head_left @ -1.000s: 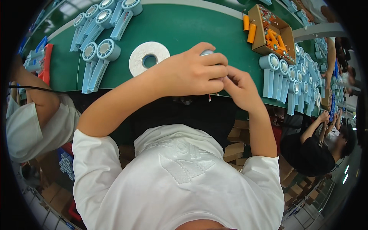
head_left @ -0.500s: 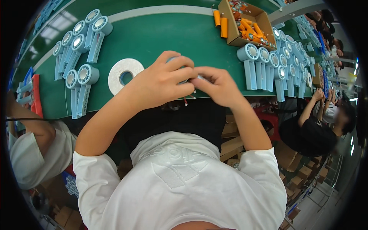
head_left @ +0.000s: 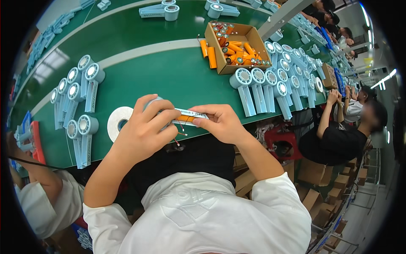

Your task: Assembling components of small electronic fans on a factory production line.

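Note:
Above the near edge of the bench I hold a light-blue handheld fan (head_left: 195,113) between both hands. My left hand (head_left: 146,127) is closed around its round head, which the fingers mostly cover. At the handle end, my right hand (head_left: 223,123) pinches the fan between thumb and fingers. An orange cylindrical battery (head_left: 185,118) shows along the handle, and thin red and black wires with a small white connector (head_left: 178,144) dangle below it. Partly behind my left hand lies a white tape roll (head_left: 112,123).
A cardboard box (head_left: 235,69) of orange batteries stands on the green bench (head_left: 169,67), with loose batteries (head_left: 211,57) beside it. Rows of blue fans stand to the left (head_left: 87,125) and right (head_left: 244,78). Co-workers sit on both sides; a red stool (head_left: 282,142) is at right.
The view has tilted up, showing more of the far bench. My right hand has moved out along the handle, and the fan and orange battery now show between my hands.

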A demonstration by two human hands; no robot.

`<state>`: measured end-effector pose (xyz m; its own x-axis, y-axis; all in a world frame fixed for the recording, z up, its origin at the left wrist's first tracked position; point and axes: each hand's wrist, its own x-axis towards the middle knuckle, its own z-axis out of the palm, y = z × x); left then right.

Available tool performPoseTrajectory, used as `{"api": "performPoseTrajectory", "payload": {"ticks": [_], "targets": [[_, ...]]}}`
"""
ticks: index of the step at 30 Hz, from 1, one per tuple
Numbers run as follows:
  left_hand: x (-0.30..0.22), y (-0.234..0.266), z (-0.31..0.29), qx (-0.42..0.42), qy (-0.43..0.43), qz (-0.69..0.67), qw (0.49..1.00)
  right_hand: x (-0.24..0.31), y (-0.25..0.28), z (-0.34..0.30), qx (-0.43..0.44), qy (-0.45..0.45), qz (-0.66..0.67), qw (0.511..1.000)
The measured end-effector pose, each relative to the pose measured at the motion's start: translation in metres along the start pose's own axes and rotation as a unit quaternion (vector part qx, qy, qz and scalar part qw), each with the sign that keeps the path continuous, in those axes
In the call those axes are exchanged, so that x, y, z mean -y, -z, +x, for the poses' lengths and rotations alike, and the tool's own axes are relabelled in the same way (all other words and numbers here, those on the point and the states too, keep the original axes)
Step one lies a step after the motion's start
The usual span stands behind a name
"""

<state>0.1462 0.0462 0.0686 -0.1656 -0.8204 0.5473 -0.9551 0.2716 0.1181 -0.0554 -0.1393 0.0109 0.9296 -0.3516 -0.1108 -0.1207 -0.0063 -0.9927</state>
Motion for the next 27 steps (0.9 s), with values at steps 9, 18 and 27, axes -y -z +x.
{"api": "performPoseTrajectory", "payload": {"ticks": [9, 18, 27], "targets": [[0.103, 0.0, 0.047, -0.014, 0.04, -0.047, 0.998, 0.004, 0.007, 0.031, -0.091, 0.04, 0.084, 0.992], [0.337, -0.034, 0.068, -0.018, 0.516, -0.028, 0.856, -0.017, -0.011, 0.02, -0.139, 0.196, -0.186, 0.953], [0.324, -0.079, 0.164, 0.165, 0.263, 0.274, 0.91, -0.019, 0.003, 0.02, -0.138, 0.174, -0.095, 0.97]]}}
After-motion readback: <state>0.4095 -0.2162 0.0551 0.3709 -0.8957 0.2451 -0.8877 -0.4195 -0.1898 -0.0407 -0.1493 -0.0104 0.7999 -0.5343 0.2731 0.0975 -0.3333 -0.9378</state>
